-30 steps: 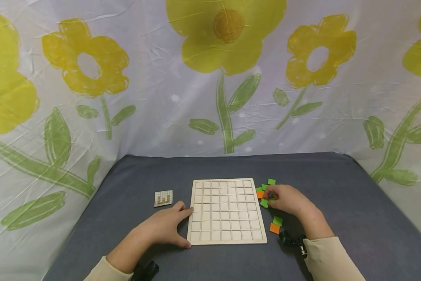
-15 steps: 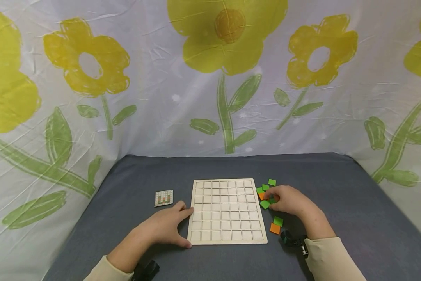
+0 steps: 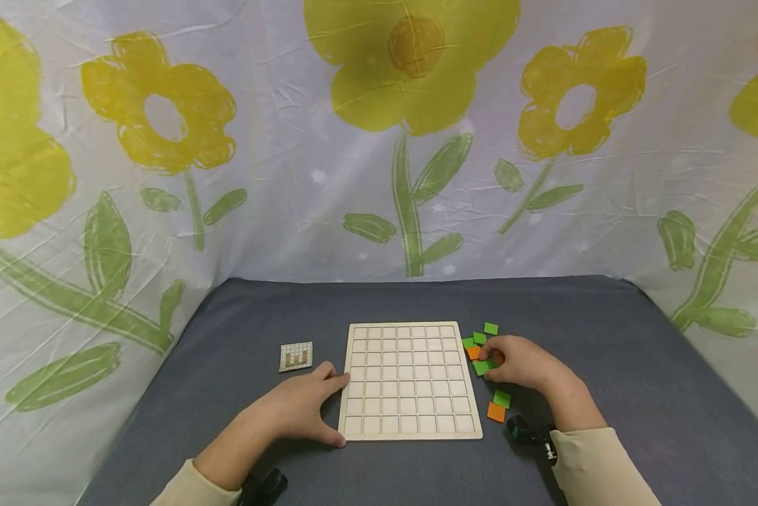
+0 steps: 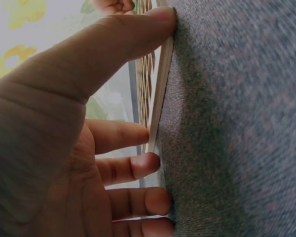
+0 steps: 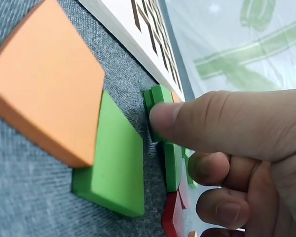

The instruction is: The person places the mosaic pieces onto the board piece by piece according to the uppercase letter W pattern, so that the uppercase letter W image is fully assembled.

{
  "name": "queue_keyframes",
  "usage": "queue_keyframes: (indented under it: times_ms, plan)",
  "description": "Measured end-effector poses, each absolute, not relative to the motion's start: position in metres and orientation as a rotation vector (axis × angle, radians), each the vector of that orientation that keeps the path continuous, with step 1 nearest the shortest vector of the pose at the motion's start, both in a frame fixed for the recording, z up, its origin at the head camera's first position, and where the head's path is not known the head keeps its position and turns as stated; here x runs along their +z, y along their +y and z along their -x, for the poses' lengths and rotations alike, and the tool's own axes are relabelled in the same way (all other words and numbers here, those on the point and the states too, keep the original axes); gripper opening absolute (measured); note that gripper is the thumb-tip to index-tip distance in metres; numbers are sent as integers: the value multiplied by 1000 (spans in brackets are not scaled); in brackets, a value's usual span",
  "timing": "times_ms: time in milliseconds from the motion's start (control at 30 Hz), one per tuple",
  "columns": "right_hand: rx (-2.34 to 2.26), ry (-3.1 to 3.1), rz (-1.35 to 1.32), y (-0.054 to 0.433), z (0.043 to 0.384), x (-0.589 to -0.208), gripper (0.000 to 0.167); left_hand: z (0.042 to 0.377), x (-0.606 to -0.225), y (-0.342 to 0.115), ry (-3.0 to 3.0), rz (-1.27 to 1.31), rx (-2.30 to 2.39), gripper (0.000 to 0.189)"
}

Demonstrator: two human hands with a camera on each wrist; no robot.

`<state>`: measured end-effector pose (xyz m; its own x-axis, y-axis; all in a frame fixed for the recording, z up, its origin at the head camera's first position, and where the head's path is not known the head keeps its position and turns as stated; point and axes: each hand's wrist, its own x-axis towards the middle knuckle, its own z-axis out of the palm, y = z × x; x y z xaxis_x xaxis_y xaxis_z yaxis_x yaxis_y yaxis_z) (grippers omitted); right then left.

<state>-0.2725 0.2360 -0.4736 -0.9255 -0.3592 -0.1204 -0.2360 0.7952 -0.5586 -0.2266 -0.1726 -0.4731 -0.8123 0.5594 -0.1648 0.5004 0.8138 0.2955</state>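
Note:
A pale wooden board (image 3: pixel 410 379) with a grid of square recesses lies flat on the dark cloth. My left hand (image 3: pixel 303 407) rests at its left side, thumb and index finger spread and touching the edge. In the left wrist view, the fingers (image 4: pixel 121 136) are fairly straight beside the board's thin side. My right hand (image 3: pixel 524 360) is over small square tiles by the board's right edge. Its thumb (image 5: pixel 165 118) presses a green tile (image 3: pixel 480 368) and the fingers curl in, pinching it; the index fingertip is hidden in the right wrist view. An orange tile (image 3: pixel 474 353) lies beside the fingertips.
A small card (image 3: pixel 296 356) printed with a coloured grid lies left of the board. Several green tiles (image 3: pixel 491 328) are scattered beyond the right hand. Nearer lie a green tile (image 3: pixel 501 399) and an orange one (image 3: pixel 496 412), touching. A red tile (image 5: pixel 172 215) shows beneath the right hand.
The green tile under my right fingertips has slid slightly right, and the orange tile beside it has shifted a little too. My left hand stays at the board's edge.

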Motion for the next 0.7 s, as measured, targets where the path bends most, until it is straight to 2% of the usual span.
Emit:
queue_keyframes:
  times_ms: [433, 700]
  plan:
    - [-871, 2813, 473, 238, 271, -465, 23, 228, -474, -172, 2747, -813, 339, 106]
    - [-939, 2880, 531, 221, 269, -450, 24, 228, -474, -172, 2750, -806, 354, 106]
